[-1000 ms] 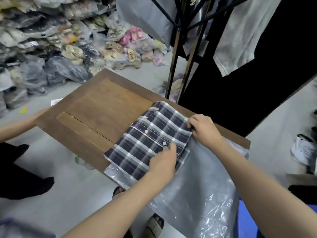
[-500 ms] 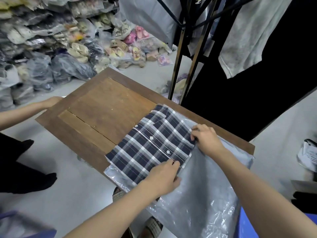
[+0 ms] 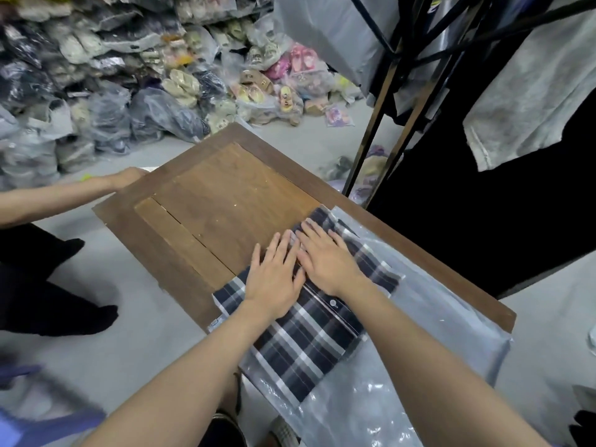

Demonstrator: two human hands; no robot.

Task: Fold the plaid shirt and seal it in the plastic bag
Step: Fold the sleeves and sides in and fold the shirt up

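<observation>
Head view shows our left hand (image 3: 272,282) and right hand (image 3: 325,258) side by side, touching, fingers spread flat and grasping nothing, pressed on the folded shirt (image 3: 309,327). The shirt lies on the bag (image 3: 445,337) at the table's (image 3: 206,201) 4 o'clock corner, its near end overhanging the edge. At 9 o'clock, another person's hand (image 3: 129,177) touches the table's edge.
</observation>
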